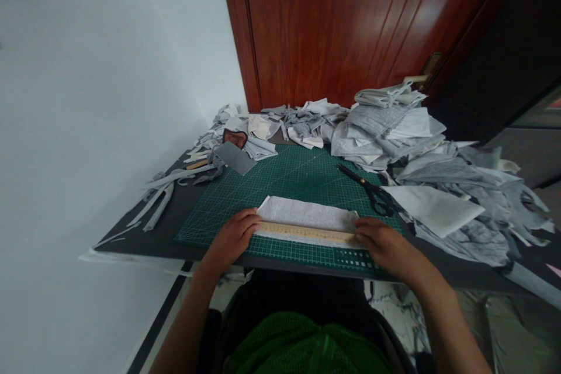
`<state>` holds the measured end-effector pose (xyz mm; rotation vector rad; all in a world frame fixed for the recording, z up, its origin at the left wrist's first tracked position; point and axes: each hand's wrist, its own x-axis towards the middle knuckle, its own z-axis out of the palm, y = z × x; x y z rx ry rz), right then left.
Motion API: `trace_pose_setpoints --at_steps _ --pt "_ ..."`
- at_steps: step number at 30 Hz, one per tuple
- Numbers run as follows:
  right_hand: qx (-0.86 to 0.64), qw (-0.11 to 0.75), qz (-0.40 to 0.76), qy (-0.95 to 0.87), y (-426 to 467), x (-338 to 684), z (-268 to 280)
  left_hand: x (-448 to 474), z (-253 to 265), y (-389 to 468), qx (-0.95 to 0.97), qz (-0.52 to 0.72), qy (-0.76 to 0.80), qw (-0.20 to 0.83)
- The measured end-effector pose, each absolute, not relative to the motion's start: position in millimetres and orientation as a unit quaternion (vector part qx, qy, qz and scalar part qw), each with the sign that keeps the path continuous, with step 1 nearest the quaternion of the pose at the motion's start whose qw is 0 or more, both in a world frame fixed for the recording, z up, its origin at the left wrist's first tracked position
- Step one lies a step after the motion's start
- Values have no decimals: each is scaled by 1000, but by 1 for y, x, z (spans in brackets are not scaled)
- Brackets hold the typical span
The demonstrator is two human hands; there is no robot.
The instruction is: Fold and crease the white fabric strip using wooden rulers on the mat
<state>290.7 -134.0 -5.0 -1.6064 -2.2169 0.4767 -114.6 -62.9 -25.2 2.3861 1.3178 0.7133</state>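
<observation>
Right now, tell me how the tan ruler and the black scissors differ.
The tan ruler is one pale, straight strip; the black scissors are dark, with looped handles. The ruler lies across the light gray cloth, the left hand and right hand at its ends; the scissors lie beyond the cloth, touched by neither hand. Both are over the green cutting mat.

Head-worn, the camera looks forward and down, close over a flat dark-grey table [151,241], facing a red-brown wooden door [315,29].
</observation>
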Motion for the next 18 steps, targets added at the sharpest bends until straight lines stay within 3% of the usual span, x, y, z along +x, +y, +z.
trace_pose_setpoints --at_steps 18 --pt "-610 105 171 -766 -138 289 -13 -142 -41 -53 824 251 494 116"
